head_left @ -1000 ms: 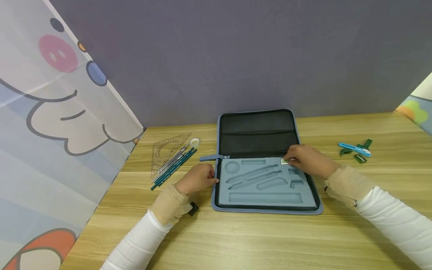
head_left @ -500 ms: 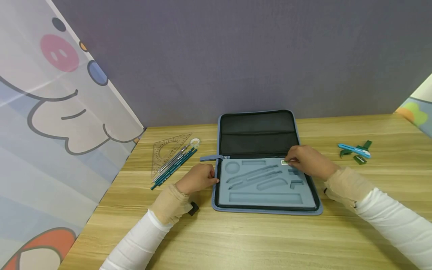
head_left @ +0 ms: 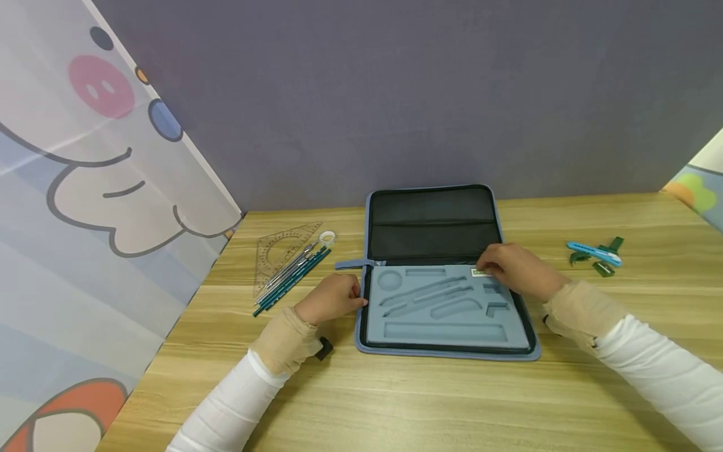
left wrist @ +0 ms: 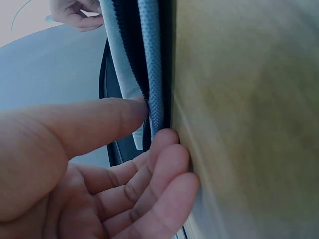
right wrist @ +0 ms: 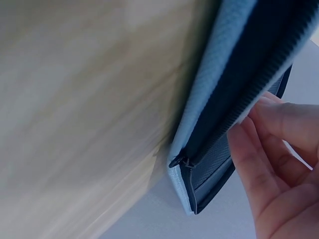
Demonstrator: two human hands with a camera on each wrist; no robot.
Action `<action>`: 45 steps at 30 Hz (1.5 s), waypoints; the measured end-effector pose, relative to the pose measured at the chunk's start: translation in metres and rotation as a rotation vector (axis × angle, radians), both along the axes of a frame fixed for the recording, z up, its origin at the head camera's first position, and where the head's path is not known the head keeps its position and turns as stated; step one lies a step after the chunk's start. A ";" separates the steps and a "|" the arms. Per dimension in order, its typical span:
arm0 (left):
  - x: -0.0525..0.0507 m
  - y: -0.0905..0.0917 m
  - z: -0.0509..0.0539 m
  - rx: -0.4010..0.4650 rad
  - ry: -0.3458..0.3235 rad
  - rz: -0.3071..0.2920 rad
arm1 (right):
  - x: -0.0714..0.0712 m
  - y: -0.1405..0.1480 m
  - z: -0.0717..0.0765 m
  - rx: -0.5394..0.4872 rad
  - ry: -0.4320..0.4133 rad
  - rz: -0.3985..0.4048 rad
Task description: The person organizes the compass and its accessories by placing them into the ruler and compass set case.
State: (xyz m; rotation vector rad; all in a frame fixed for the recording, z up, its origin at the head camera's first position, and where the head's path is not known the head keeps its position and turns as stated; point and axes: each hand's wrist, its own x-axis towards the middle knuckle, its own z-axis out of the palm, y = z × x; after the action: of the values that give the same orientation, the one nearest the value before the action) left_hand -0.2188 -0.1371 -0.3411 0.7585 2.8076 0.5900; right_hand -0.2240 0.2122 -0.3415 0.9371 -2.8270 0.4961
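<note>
My left hand (head_left: 333,299) pinches the left edge of the open blue zip case (head_left: 361,336). In the left wrist view, the thumb of this hand (left wrist: 99,164) lies on the zip and the other fingers curl at the case's blue border (left wrist: 152,64). At the top right of the grey-blue foam insert (head_left: 446,316), my right hand (head_left: 516,270) has curled fingers at a small white-and-green piece (head_left: 481,273), partly covered by them. The right wrist view shows thumb and fingers (right wrist: 279,154) close together beside the zipped edge (right wrist: 249,97); the piece is hidden there.
Left of the case lie a clear set square (head_left: 262,260), a white ring (head_left: 327,238), silver tools (head_left: 290,270) and teal pencils (head_left: 294,281). On the right are a light-blue cutter (head_left: 594,253), a green sharpener (head_left: 604,269) and green pieces (head_left: 617,243). A grey wall (head_left: 429,100) stands behind.
More of the white-and-green piece shows beside my right fingertips. Both hands hold nearly the same positions, and the case has not visibly moved on the table.
</note>
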 end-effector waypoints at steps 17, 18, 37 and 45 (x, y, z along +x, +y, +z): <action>0.001 0.002 0.002 -0.003 -0.004 -0.001 | 0.001 -0.003 -0.002 0.002 0.035 -0.006; 0.001 0.002 0.002 -0.004 -0.006 0.001 | 0.001 -0.003 -0.001 0.003 0.039 -0.003; 0.002 0.001 0.001 -0.004 -0.006 0.017 | 0.001 -0.006 0.000 0.005 0.046 0.008; 0.002 0.002 0.002 -0.026 -0.015 0.029 | 0.000 -0.006 -0.001 0.000 0.015 0.010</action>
State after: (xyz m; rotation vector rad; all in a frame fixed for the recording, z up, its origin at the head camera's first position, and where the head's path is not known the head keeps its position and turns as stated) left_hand -0.2171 -0.1350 -0.3395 0.7064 2.8114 0.5610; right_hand -0.2237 0.2066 -0.3422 0.9508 -2.8110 0.4878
